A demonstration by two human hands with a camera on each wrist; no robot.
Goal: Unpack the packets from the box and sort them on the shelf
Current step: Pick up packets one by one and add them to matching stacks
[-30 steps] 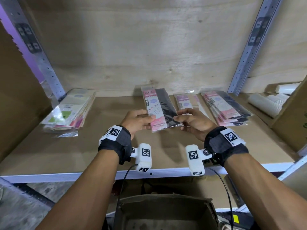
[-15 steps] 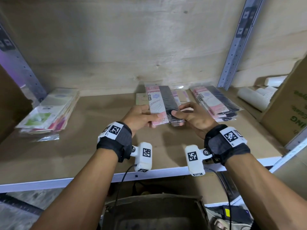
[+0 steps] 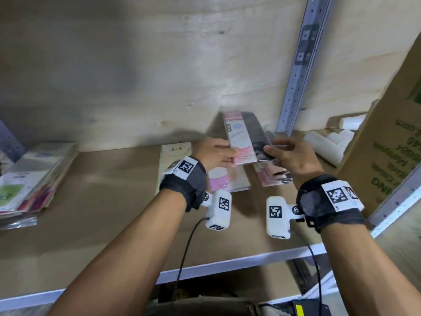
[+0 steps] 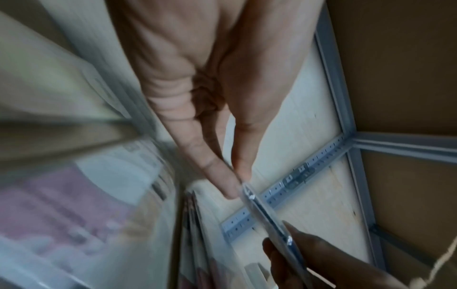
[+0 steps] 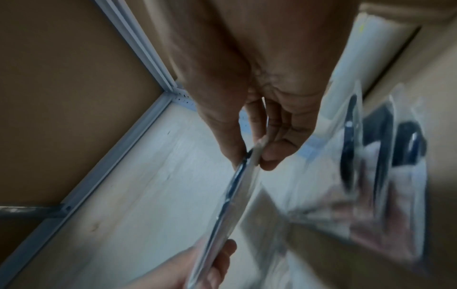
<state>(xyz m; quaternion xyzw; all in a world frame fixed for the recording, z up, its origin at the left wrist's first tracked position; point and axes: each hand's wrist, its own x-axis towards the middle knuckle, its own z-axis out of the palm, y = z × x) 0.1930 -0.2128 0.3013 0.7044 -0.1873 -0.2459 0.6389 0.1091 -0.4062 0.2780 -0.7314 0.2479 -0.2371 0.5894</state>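
Observation:
Both hands hold one flat pink-and-black packet above the wooden shelf. My left hand pinches its near left corner; my right hand pinches its near right corner. In the left wrist view the packet shows edge-on between thumb and finger of the left hand. In the right wrist view the right hand pinches the same packet's thin edge. Under the hands lie a beige packet, a pink-labelled packet and a pink-and-black pile. The box's rim shows at the bottom edge.
A stack of green and pink packets lies at the shelf's left end. White paper-cup sleeves lie at the back right beside a tall cardboard carton. A grey perforated upright stands behind the hands.
Both hands have carried the held packet to the right and a little farther back, over the pink-and-black pile. The view has swung right too.

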